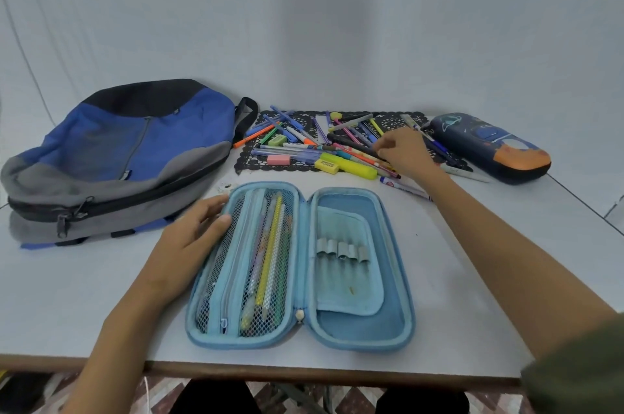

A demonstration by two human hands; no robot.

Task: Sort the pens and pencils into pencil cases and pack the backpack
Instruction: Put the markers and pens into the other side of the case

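Table (pixel 439 244) | left hand (pixel 192 238) flat on case (pixel 300 265) | right hand (pixel 405 152) pinching pens (pixel 324 147)

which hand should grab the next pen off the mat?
Right. The right hand is already over the pen pile on the black mat, fingers curled at a pen. The left hand rests on the open blue case, steadying it.

no legible text, backpack (pixel 135 143) tag too blurred

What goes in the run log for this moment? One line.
left hand: steadies open light-blue pencil case | right hand: picking from pen pile | backpack: zipped | dark pencil case: closed
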